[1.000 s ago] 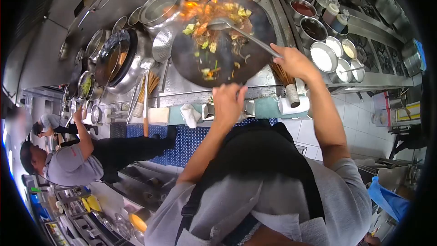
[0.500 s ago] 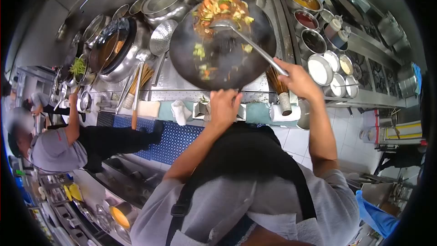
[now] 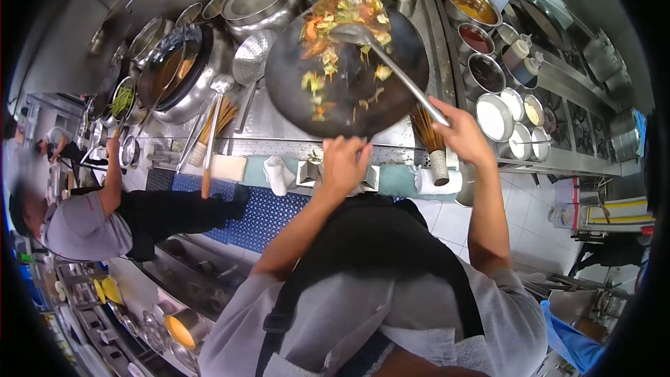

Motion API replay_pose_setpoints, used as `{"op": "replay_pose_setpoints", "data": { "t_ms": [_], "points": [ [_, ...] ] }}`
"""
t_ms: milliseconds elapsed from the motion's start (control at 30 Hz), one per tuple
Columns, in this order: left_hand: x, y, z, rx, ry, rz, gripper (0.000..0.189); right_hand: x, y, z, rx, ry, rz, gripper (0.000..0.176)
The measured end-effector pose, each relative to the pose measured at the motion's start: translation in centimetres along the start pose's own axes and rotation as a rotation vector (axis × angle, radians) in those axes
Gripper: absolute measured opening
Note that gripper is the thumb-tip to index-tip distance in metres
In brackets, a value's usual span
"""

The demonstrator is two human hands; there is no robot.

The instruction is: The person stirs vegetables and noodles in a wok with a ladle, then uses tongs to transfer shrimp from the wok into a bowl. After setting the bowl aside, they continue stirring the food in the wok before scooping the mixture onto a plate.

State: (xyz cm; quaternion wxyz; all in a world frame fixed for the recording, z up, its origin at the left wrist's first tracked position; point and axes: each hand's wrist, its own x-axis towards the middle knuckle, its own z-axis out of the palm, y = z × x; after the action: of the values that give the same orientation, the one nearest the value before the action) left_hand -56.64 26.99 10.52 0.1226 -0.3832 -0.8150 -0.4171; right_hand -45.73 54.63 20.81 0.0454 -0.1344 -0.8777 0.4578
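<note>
A large dark wok (image 3: 347, 91) sits on the steel range in front of me. Noodles with cut vegetables (image 3: 347, 17) are heaped against its far wall, and loose pieces lie lower down in the bowl. My left hand (image 3: 345, 166) is closed at the wok's near edge, where a handle is mostly hidden beneath the fingers. In my right hand (image 3: 458, 132) is the long handle of a steel ladle (image 3: 398, 70). The ladle's bowl touches the lower side of the heaped food.
A perforated skimmer (image 3: 251, 59) and a bamboo brush (image 3: 223, 113) lie left of the wok; another bamboo brush (image 3: 429, 132) is right. Steel sauce pots (image 3: 486, 73) and seasoning tubs (image 3: 495, 117) line the right side. At far left a co-worker (image 3: 87, 227) handles a pan of greens (image 3: 122, 101).
The food has spread along the wok's far side, with pieces shifting down the middle. The wok looks slightly raised at its far side. My right hand and the ladle's handle have moved slightly down and right.
</note>
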Motion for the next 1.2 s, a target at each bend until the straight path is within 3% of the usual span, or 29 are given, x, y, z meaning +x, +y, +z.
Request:
{"op": "replay_pose_setpoints", "data": {
  "t_ms": [33,133,267,433,567,700,800,867,967,1000,1067,1200],
  "points": [
    [0.5,0.8,-1.1,0.011,0.013,0.049,0.015,-1.8,-1.9,-1.1,0.092,-0.043,0.172,0.059],
    [4.3,0.6,-2.5,0.009,0.029,0.059,0.014,-4.8,-1.9,-1.9,0.371,0.063,0.208,0.062],
    [8.2,-5.9,2.7,0.004,0.013,0.005,0.019,-2.6,-2.3,-1.5,0.334,0.036,0.184,0.062],
    [9.1,-7.0,3.9,0.010,-0.020,-0.028,0.018,2.3,0.2,-1.0,0.229,-0.040,0.168,0.061],
    [9.0,-7.0,3.9,0.007,-0.023,-0.032,0.017,7.8,1.5,2.8,0.005,-0.128,0.002,0.060],
    [8.8,-7.2,3.7,-0.002,-0.035,-0.017,0.017,6.3,3.1,2.5,-0.202,-0.097,-0.289,0.061],
    [9.3,-7.4,3.5,-0.013,-0.036,-0.017,0.017,3.8,-1.2,-2.3,-0.173,-0.243,0.176,0.060],
    [9.0,-7.0,3.6,-0.001,-0.041,-0.015,0.017,5.7,-2.9,-1.9,-0.353,-0.257,0.218,0.060],
    [8.9,-6.9,3.6,-0.012,-0.056,-0.026,0.017,11.0,4.3,4.4,-0.464,-0.007,-0.280,0.060],
    [9.0,-6.9,3.5,-0.015,-0.068,-0.040,0.017,10.4,2.2,5.2,-0.354,-0.071,-0.171,0.059],
    [8.8,-7.3,3.6,-0.031,-0.060,-0.012,0.017,7.6,-0.2,3.6,-0.382,-0.150,-0.178,0.059],
    [8.9,-7.2,3.5,-0.025,-0.066,-0.018,0.017,6.2,1.3,-0.1,-0.417,-0.208,-0.151,0.059]
  ]
}}
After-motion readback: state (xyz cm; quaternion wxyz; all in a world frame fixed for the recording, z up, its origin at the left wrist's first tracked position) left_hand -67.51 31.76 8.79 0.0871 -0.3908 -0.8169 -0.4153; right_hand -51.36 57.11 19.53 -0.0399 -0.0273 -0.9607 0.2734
